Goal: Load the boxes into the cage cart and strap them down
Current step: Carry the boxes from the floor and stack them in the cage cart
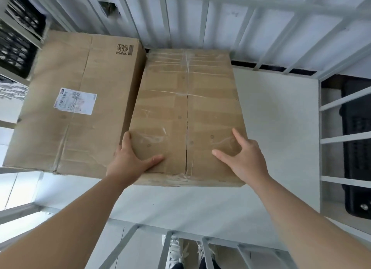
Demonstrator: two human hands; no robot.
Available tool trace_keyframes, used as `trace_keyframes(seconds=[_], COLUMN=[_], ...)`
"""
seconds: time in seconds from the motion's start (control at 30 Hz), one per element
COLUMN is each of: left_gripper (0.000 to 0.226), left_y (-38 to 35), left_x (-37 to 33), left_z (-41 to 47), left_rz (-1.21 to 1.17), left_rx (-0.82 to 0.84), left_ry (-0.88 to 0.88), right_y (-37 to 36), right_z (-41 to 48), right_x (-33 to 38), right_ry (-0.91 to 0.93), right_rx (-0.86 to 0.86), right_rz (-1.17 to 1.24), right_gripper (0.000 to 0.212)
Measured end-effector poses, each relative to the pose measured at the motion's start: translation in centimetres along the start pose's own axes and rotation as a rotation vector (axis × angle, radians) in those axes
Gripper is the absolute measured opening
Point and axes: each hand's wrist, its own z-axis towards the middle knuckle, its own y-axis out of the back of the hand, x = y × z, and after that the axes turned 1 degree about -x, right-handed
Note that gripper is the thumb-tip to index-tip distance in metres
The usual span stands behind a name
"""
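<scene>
Two brown cardboard boxes stand side by side on the white floor (277, 132) of the cage cart. The larger box (76, 100), on the left, carries a white shipping label and a printed code. The taped box (188, 112) sits in the middle, touching the larger one. My left hand (130, 160) rests on the taped box's near left corner, fingers down its left side and thumb flat on top. My right hand (243, 158) lies on its near right part with fingers spread and straight.
Grey metal bars (202, 20) wall the cart at the back, and more bars (345, 140) close the right side. The near rail (168, 246) crosses below my arms, with my shoes behind it. Black crates (16, 46) stand outside at far left, a black case (357, 148) outside right.
</scene>
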Motion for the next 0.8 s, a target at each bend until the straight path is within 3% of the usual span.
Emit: trace_keyframes(seconds=[0.4,0.8], left_gripper=[0.134,0.111], left_y=[-2.8,-5.4], left_x=[5.2,7.0], left_z=[4.8,5.1], left_rz=[0.188,0.309], left_rx=[-0.029,0.021], left_ry=[0.005,0.035], right_y=[-7.4,-11.3], right_z=[2.7,3.8], right_x=[-1.5,-2.7], right_ry=[-0.002,0.014], right_rx=[0.106,0.145], right_rz=[-0.120,-0.204], right_gripper=[0.108,0.106])
